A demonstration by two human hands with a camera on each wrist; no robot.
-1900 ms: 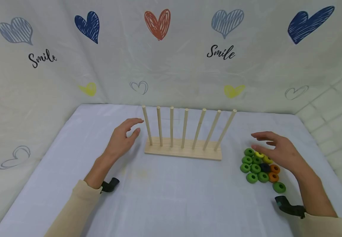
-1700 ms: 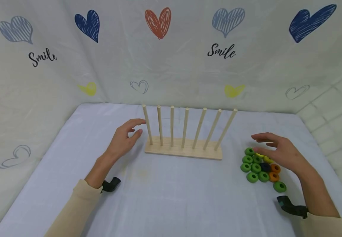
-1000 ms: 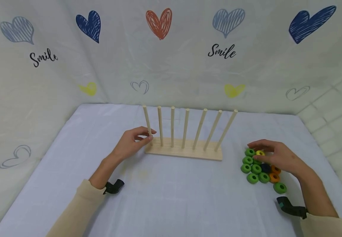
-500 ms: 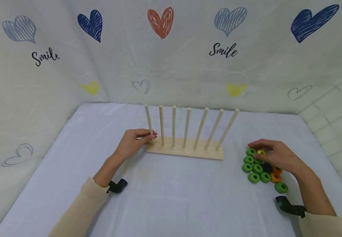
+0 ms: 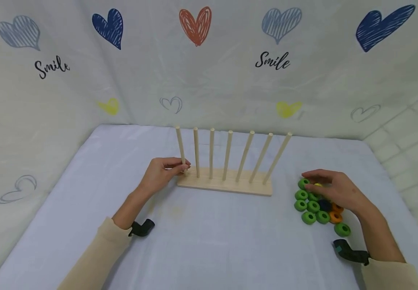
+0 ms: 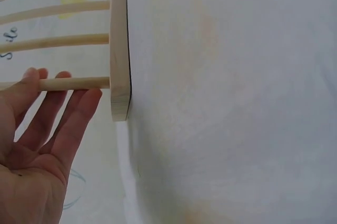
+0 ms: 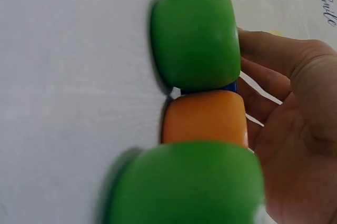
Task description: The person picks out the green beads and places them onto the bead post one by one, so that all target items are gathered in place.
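A wooden stand (image 5: 225, 185) with several upright pegs sits at the middle back of the table. My left hand (image 5: 159, 175) pinches its leftmost peg (image 6: 79, 83) low down, thumb in front and fingers behind. Over a cluster of round beads with holes on the right is my right hand (image 5: 339, 189). Its thumb and index finger pinch the rearmost green bead (image 5: 304, 184). Other green beads (image 5: 313, 207), orange beads (image 5: 336, 217) and a dark blue bead (image 5: 325, 205) lie close together; a yellow bead (image 5: 318, 185) is mostly hidden under the hand.
One green bead (image 5: 342, 230) lies at the near end of the cluster. A white cloth (image 5: 212, 241) covers the table. Behind it hangs a sheet (image 5: 230, 80) printed with hearts. Black camera mounts (image 5: 143, 227) are strapped to both wrists.
My left hand has moved right and down onto the leftmost peg and taken hold of it. My right hand has lowered to the beads and closed on the rearmost green one, which has shifted slightly.
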